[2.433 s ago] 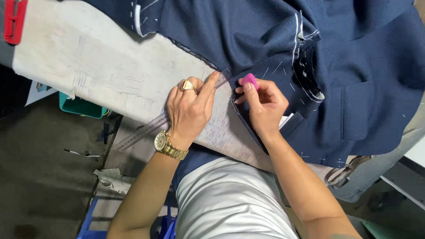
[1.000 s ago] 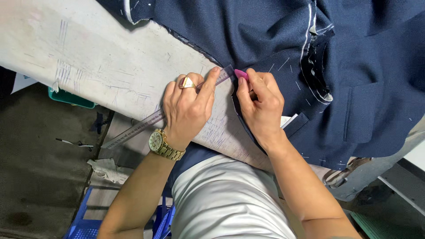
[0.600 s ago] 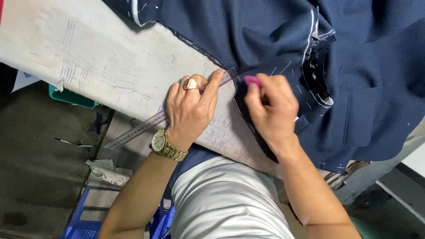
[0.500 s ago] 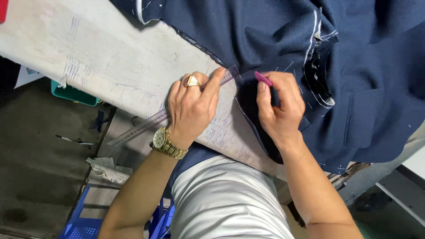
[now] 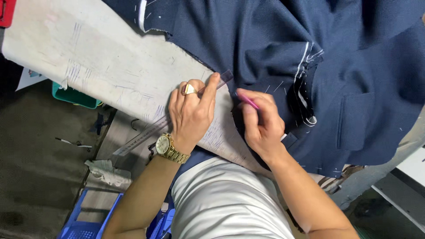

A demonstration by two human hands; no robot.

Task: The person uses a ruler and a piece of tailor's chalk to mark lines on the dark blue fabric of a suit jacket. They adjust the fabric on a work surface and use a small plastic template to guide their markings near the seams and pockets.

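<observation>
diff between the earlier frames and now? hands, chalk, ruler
The right hand slid its pink chalk a little along the navy jacket, beside the ruler edge, and kept its grip. The left hand stayed pressed flat on the clear ruler, and the jacket stayed on the padded table.

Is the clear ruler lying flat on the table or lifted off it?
Flat. The left hand presses the ruler against the pale table cover, its far end reaching the navy fabric.

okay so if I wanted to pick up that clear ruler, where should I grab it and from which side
Probably its lower end: the ruler juts past the table edge there, so fingers could close over and under it from the floor side. The left hand pins its upper end beside the navy cloth.
</observation>
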